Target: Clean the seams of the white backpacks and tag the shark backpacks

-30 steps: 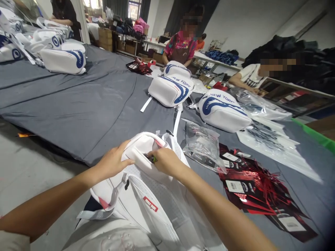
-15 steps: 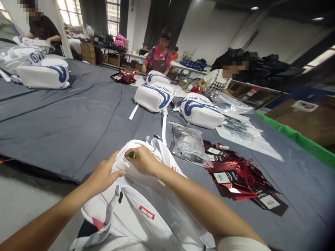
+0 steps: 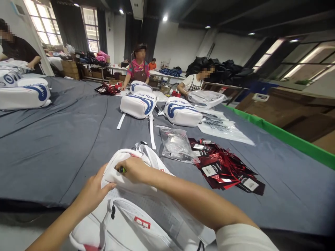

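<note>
A white backpack (image 3: 87,226) leans at the table edge in front of me, its straps and mesh back facing up. A red label (image 3: 142,222) is sewn on one shoulder strap. My left hand (image 3: 96,188) grips the backpack's upper left edge, thumb in front and fingers hidden behind. Closed around a small tool with a black and green end (image 3: 122,169), my right hand (image 3: 134,170) presses against the white fabric near the top. The tool's working end is hidden, so its kind does not show.
Right of the backpack lie a clear plastic bag (image 3: 176,143) and a pile of red and black hang tags (image 3: 222,165). White backpacks with blue print (image 3: 137,104) stand farther back on the grey-covered table (image 3: 78,139). Several people work around it.
The camera view has tilted up and shifted right, so the scene sits farther left. Both hands keep their places on the backpack, the right still closed around the tool.
</note>
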Available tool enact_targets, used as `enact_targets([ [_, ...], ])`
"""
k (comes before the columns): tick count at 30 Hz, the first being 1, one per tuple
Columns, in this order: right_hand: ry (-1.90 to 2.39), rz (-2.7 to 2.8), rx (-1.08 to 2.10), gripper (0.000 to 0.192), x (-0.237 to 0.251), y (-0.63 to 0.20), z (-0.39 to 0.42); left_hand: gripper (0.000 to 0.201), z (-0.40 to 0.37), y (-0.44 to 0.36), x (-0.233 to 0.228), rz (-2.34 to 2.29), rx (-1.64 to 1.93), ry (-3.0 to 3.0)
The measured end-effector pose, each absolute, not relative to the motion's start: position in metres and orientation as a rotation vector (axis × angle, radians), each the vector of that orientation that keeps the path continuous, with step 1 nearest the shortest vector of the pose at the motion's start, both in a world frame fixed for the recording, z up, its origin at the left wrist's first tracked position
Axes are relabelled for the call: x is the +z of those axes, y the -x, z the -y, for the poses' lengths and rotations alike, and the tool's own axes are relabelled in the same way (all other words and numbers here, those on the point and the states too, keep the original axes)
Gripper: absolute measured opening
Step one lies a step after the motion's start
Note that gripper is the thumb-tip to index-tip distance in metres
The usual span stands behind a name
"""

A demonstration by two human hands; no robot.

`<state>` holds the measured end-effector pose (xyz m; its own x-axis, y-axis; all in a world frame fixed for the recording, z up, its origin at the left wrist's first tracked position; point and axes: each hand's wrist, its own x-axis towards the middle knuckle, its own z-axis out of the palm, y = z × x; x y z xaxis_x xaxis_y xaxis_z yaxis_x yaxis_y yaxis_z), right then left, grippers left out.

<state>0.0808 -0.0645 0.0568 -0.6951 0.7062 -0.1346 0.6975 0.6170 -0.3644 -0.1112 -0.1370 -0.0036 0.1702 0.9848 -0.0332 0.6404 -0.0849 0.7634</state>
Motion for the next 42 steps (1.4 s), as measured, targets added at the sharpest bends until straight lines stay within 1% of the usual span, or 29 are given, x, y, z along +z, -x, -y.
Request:
enact_targets([
  [3,1.139,2.883,0.311,0.028,0.052,-0.078,0.073,0.065,0.137,0.113,-0.005,-1.562,0.659,-1.785],
  [5,1.004,2.944,0.120,0.023,0.051,-0.077,0.079,0.063,0.139,0.114,-0.005,-1.576,0.654,-1.788],
  [7,0.980,3.028,0.003,0.021,0.053,-0.084,0.083,0.062,0.141,0.114,-0.002,-1.612,0.630,-1.792],
  [10,1.331,3.092,0.087,0.019,0.060,-0.110,0.089,0.065,0.142,0.114,0.002,-1.687,0.576,-1.780],
  [12,1.574,3.034,0.129,0.020,0.066,-0.134,0.097,0.067,0.139,0.115,0.002,-1.687,0.597,-1.774],
  [16,1.756,2.823,0.133,0.025,0.077,-0.180,0.132,0.062,0.130,0.120,-0.004,-1.616,0.647,-1.688],
  [17,1.779,2.760,0.261,0.025,0.076,-0.189,0.144,0.058,0.130,0.119,-0.002,-1.584,0.637,-1.670],
  [18,1.799,2.691,0.493,0.024,0.073,-0.197,0.157,0.053,0.131,0.117,0.002,-1.555,0.626,-1.669],
  [20,1.786,2.419,1.267,0.025,0.064,-0.210,0.182,0.043,0.138,0.107,0.021,-1.510,0.606,-1.739],
  [21,1.777,2.225,1.588,0.028,0.060,-0.215,0.193,0.039,0.143,0.099,0.037,-1.493,0.603,-1.806],
  [22,1.768,2.034,1.805,0.031,0.058,-0.219,0.202,0.034,0.149,0.090,0.055,-1.459,0.608,-1.889],
  [23,1.773,1.897,1.881,0.033,0.059,-0.223,0.210,0.029,0.154,0.081,0.078,-1.394,0.617,-1.989],
  [26,1.691,1.709,1.742,0.030,0.087,-0.231,0.220,0.019,0.161,0.061,0.158,-1.190,0.775,-2.322],
  [28,1.566,1.711,1.639,0.031,0.121,-0.231,0.214,0.020,0.161,0.057,0.216,-1.113,0.811,-2.526],
  [29,1.510,1.737,1.578,0.031,0.139,-0.230,0.206,0.025,0.160,0.058,0.243,-1.100,0.813,-2.620],
  [31,1.377,1.827,1.413,0.028,0.173,-0.223,0.177,0.039,0.160,0.061,0.290,-1.148,0.872,-2.849],
  [33,1.239,1.888,1.111,0.026,0.202,-0.213,0.132,0.056,0.155,0.061,0.323,-1.374,0.981,-3.116],
  [35,1.141,1.832,0.707,0.028,0.223,-0.202,0.080,0.064,0.134,0.057,0.337,-1.627,1.169,-3.300],
  [37,1.064,1.745,0.417,0.038,0.235,-0.197,0.036,0.061,0.089,0.051,0.335,-1.623,1.477,-3.372],
  [38,1.029,1.726,0.345,0.043,0.234,-0.200,0.020,0.058,0.057,0.047,0.329,-1.515,1.673,-3.357],
  [39,1.006,1.729,0.318,0.046,0.228,-0.207,0.010,0.059,0.021,0.042,0.321,-1.433,1.747,-3.355],
  [41,1.046,1.762,0.304,0.047,0.200,-0.234,0.006,0.065,-0.061,0.031,0.295,-1.580,1.692,-3.205],
  [42,1.138,1.754,0.280,0.047,0.179,-0.253,0.011,0.066,-0.101,0.023,0.277,-1.699,1.599,-3.081],
])
